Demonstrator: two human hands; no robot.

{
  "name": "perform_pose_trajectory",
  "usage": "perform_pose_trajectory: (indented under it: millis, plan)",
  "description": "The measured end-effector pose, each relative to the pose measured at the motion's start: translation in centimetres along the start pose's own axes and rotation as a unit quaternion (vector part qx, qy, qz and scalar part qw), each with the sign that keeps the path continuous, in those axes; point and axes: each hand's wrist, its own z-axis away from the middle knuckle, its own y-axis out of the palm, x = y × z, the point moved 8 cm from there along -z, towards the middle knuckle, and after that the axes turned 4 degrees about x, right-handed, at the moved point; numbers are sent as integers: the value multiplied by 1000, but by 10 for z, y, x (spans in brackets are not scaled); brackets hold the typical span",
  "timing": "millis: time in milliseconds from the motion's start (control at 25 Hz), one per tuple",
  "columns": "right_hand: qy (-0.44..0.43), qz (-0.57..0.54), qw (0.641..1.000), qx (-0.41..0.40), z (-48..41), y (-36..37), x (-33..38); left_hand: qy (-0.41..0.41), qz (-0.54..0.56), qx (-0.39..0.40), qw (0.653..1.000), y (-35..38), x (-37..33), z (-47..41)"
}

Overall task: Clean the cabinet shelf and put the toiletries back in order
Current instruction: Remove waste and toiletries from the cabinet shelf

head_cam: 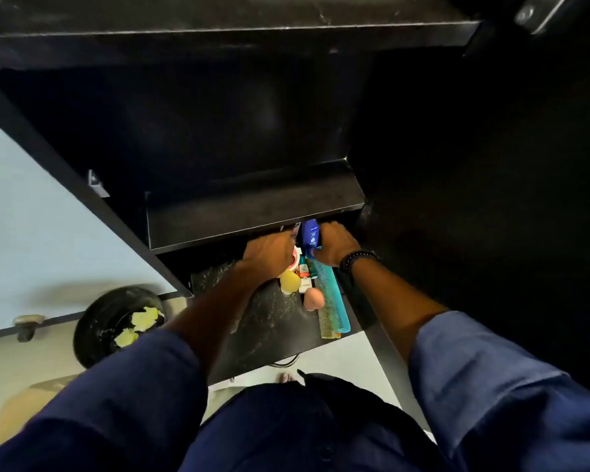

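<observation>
On a dusty black cabinet shelf (269, 321) the toiletries lie bunched at the right. My right hand (336, 241) grips an upright blue lotion bottle (311, 233) under the shelf above. My left hand (269, 253) reaches in beside it, its fingers hidden among small items and over a red-and-white jar (295, 262). A yellow sponge (290, 281), a pink blender sponge (312, 298), a small tube (304, 267) and a teal comb (331, 294) over a yellow comb (327, 330) lie in front.
An upper black shelf (252, 212) overhangs the hands closely. The open cabinet door (31, 216) stands at the left. A black bin (116, 321) with yellow scraps sits on the floor at lower left. The cabinet's right wall is dark.
</observation>
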Motion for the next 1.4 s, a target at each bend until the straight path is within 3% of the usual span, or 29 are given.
perform_pose_trajectory:
  millis: [200, 360, 760, 1040, 1400]
  plan:
    - [-1, 73, 997, 35, -21, -2, 8, 23, 45, 63, 997, 16, 1, -37]
    - [-18, 105, 994, -24, -21, -10, 12, 7, 56, 32, 998, 13, -2, -42]
    - [-46, 54, 997, -16, -17, -6, 3, 50, -103, 32, 993, 7, 4, -26]
    - [-79, 8, 995, -54, 1, -10, 19, -81, 55, -110, 989, -29, 53, 26]
    - [-137, 60, 989, -16, 7, -2, 84, -110, 38, -92, 989, -33, 94, 59]
